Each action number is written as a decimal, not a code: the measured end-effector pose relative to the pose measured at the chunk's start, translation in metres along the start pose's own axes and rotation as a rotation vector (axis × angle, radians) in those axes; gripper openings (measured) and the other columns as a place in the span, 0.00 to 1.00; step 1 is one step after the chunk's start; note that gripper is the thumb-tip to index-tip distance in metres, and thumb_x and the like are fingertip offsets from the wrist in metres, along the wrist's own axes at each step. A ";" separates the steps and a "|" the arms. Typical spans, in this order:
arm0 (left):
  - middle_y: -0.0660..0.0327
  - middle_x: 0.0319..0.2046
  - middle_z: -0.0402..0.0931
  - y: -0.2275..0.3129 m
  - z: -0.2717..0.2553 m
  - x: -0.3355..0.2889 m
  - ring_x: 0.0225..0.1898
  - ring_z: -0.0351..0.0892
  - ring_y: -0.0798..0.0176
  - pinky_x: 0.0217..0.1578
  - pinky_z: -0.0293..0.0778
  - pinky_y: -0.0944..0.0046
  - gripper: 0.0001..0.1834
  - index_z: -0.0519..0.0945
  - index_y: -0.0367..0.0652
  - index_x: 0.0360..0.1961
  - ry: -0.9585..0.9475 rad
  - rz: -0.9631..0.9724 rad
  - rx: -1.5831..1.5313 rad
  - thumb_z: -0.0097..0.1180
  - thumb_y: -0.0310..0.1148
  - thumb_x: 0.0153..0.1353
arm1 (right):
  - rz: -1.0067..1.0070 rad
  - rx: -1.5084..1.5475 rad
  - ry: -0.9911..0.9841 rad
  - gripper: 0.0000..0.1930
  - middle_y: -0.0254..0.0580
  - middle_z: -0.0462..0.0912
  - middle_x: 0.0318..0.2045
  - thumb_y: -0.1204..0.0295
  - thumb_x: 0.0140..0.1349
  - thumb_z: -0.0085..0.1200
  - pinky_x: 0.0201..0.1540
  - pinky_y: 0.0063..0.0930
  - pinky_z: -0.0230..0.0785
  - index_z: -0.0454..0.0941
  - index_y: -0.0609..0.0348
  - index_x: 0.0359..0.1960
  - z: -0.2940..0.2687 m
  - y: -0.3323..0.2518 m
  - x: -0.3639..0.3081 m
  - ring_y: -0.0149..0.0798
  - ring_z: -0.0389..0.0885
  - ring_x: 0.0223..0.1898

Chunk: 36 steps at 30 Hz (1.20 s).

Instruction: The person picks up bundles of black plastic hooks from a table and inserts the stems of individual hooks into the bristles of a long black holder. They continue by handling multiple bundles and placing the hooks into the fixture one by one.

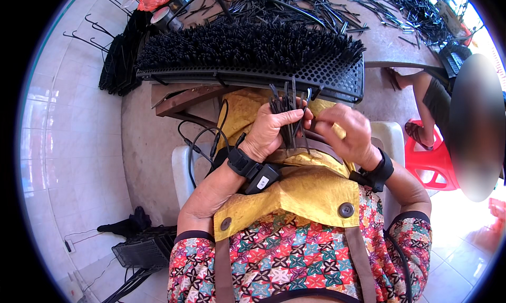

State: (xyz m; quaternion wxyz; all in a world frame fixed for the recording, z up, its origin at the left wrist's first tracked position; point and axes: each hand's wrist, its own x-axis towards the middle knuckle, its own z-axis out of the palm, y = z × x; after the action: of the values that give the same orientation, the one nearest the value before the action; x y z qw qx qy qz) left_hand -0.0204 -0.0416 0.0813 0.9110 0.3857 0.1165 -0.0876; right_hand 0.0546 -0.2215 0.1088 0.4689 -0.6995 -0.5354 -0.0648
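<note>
My left hand is closed around a bundle of thin black strips, which stick out above and below the fingers. Just to its right, my right hand has its fingers curled in beside the bundle. Whatever its fingertips may hold is too small to make out. Beyond both hands lies a black perforated rack, tilted toward me. Dense rows of short black pieces stand upright in its holes, leaving bare holes along the near edge and right end.
Loose black strips lie piled on the table behind the rack. Filled black racks with wire hooks stand at the left wall. Another person sits at right by a red stool. Black cables hang left of my lap.
</note>
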 end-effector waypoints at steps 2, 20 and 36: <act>0.56 0.32 0.78 0.000 0.001 0.000 0.32 0.78 0.63 0.29 0.73 0.69 0.11 0.75 0.41 0.42 -0.032 -0.015 0.035 0.57 0.27 0.56 | 0.235 -0.007 0.107 0.08 0.42 0.78 0.23 0.77 0.56 0.58 0.20 0.20 0.67 0.74 0.65 0.36 0.004 0.007 -0.002 0.31 0.77 0.20; 0.60 0.27 0.77 -0.004 0.001 0.003 0.28 0.78 0.65 0.26 0.74 0.70 0.13 0.74 0.38 0.41 0.042 -0.057 0.059 0.60 0.25 0.54 | 0.507 0.293 0.444 0.09 0.32 0.79 0.24 0.81 0.53 0.58 0.25 0.14 0.69 0.76 0.65 0.37 -0.027 0.029 0.028 0.20 0.75 0.23; 0.59 0.27 0.77 -0.013 -0.008 0.006 0.28 0.78 0.65 0.25 0.75 0.71 0.12 0.75 0.38 0.40 0.068 -0.032 0.057 0.60 0.26 0.55 | 0.035 -0.380 0.422 0.10 0.44 0.78 0.25 0.79 0.50 0.58 0.30 0.29 0.70 0.76 0.62 0.35 -0.023 0.073 0.075 0.44 0.77 0.26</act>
State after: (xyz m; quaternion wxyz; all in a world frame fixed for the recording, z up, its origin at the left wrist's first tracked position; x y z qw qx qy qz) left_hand -0.0193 -0.0448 0.0654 0.8937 0.4123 0.1508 -0.0922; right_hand 0.1540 -0.1859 0.1232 0.4316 -0.7549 -0.3922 -0.3000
